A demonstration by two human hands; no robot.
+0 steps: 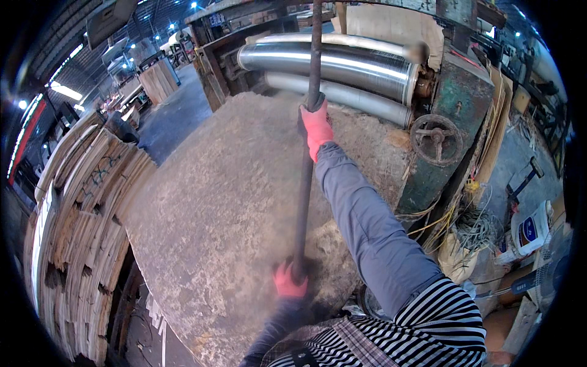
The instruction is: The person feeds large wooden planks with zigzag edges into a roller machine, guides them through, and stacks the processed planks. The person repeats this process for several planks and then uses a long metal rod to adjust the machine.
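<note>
A long dark bar (304,208) runs nearly upright through the middle of the head view, passing in front of the metal rollers at its upper end. My right hand (318,129), in a red-pink glove, is wrapped around it about halfway up with the arm stretched out. Close to my body, my gloved left hand (290,282) grips the bar's lower end, slightly blurred. Beneath both hands lies a broad, worn, brownish board surface (202,226). Shiny steel rollers (336,64) lie crosswise at its far edge.
Stacked veneer sheets (92,238) stand at the left. On the right are a green machine housing (460,101) with a rusty handwheel (436,140), tangled strapping (480,229), a white bucket (531,229) and a fan (541,278). Blue-grey floor (174,116) shows at the far left.
</note>
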